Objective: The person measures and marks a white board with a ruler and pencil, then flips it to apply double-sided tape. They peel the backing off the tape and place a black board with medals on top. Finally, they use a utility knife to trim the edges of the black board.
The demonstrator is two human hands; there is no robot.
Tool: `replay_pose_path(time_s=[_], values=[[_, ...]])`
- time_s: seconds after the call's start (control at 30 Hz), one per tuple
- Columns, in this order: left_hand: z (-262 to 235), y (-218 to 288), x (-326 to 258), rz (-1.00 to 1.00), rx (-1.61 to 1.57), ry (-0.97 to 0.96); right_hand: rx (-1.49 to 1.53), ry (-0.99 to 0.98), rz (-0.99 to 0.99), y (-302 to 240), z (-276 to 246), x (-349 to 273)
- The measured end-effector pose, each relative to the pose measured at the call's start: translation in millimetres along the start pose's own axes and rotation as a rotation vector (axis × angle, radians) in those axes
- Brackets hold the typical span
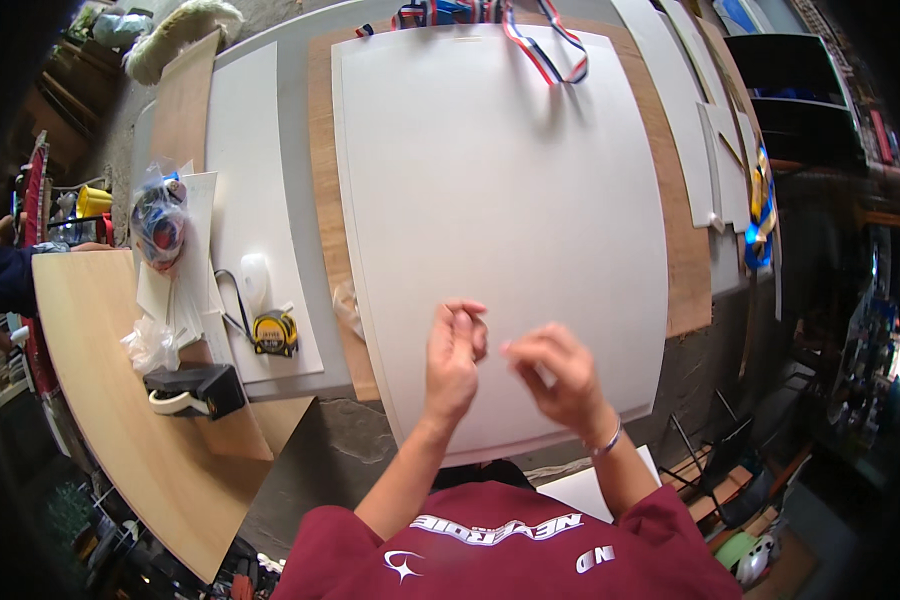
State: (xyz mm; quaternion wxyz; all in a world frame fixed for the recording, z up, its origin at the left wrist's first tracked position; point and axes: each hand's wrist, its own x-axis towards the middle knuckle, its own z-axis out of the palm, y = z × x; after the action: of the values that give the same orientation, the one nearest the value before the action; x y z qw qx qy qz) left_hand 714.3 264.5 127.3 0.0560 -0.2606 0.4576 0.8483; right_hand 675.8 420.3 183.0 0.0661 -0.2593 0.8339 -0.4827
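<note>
Head view, only one: both hands sit over the near part of a big white board [500, 200], which lies flat on a brown plywood sheet [322, 150] on the grey counter [295, 90]. Left hand [452, 355] has fingers curled in, thumb & fingertips pinched together w/ the grip closed, maybe on sth tiny, but too small to tell what. Right hand [560, 372] is just beside it, fingers bent toward the left one, tips blurred; can't tell if its grip is closed on anything. Bracelet on the right wrist. Board runs away from both grips to the far counter edge, where a red-white-blue ribbon [555, 55] drapes over its far rim. Judging by look, the board is thin, light & fairly stiff, prob foam or plastic sheet w/ rounded corners; the surface looks smooth, so flat palms may slide. Better to take it by the near edge, or by both side edges, as one-point lifting could flex or crease it. Left of the left grip, well apart: yellow tape measure [274, 333], white mouse-like thing [254, 277], black tape dispenser [195, 390], plastic bag w/ bits [160, 222]. Right of the right grip: more white panels [675, 100].
</note>
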Motion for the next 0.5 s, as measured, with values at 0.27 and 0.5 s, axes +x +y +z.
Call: replay_pose_path(time_s=[0.27,0.5], values=[[15.3,77.2,237.9,0.639,0.71,0.262,-0.285,0.138,-0.177,172.1,-12.3,286.4],[26.9,101.8,367.9,0.789,1.529,0.342,-0.391,-0.164,-0.386,241.5,-22.7,419.2]])
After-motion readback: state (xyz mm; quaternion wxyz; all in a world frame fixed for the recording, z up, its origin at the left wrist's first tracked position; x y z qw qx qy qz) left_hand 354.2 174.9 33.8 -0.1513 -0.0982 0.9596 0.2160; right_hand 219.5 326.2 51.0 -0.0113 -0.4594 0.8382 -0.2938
